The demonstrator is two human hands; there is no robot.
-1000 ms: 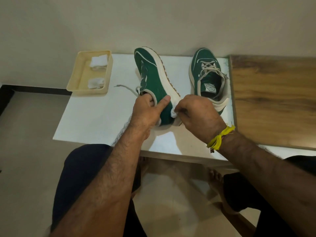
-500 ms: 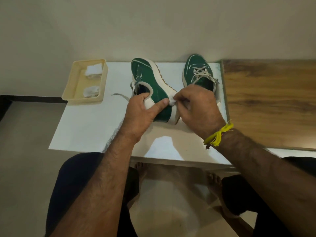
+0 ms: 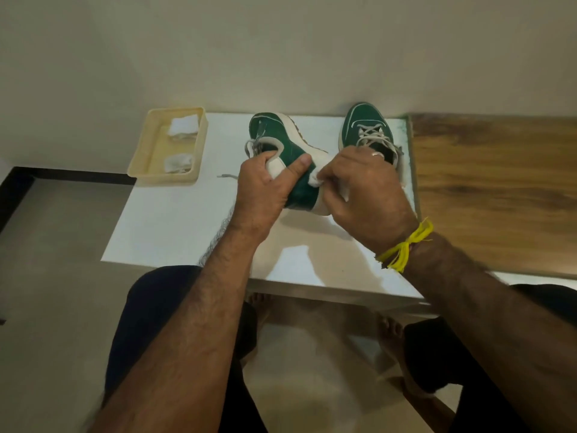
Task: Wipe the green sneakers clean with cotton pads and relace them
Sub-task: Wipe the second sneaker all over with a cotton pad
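Sitting at the near edge, the person shows dark-clad knees and two bare forearms reaching over the white table [image 3: 175, 220]. A yellow thread [image 3: 406, 248] is tied round the right wrist. The left hand [image 3: 265, 185] grips the heel of the near sneaker [image 3: 296, 151], fingers curled over the collar and into the opening, thumb stretched flat across the green side. That shoe is tipped onto its side, white sole facing right, toe pointing away. The right hand [image 3: 365, 192] has its fingers bunched tight, pinching a white cotton pad [image 3: 315, 179] against the sole, just beside the left thumb tip; a ring shows on one finger. A loose lace end [image 3: 226, 175] trails on the table left of the left hand. Behind the right hand, the second sneaker [image 3: 365, 126] stands upright with its laces crossed, its heel hidden by the knuckles. Further left, a cream tray [image 3: 199, 142] sits on the table's far corner, holding two white pads [image 3: 184, 126]. To the right lies a wooden board [image 3: 499, 189], butted against the table.
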